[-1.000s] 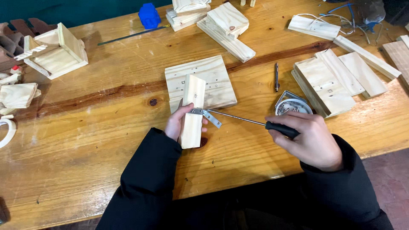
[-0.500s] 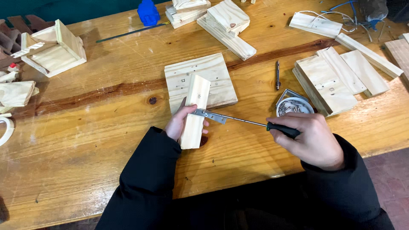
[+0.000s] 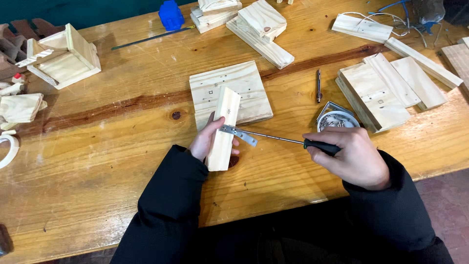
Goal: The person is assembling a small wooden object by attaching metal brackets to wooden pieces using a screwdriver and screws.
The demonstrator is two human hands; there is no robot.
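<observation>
My left hand grips a narrow pale wooden block held on edge over the workbench. A small metal bracket lies across the block's side. My right hand holds a screwdriver by its dark handle, its thin shaft reaching left with the tip on the bracket. A square wooden panel lies flat just behind the block.
A round tin of screws sits beside my right hand, with stacked boards behind it and a loose bit. More wood pieces, a blue object and a small wooden box lie further back on the workbench.
The block, bracket and screwdriver stay in nearly the same position; my hands shift only slightly.
</observation>
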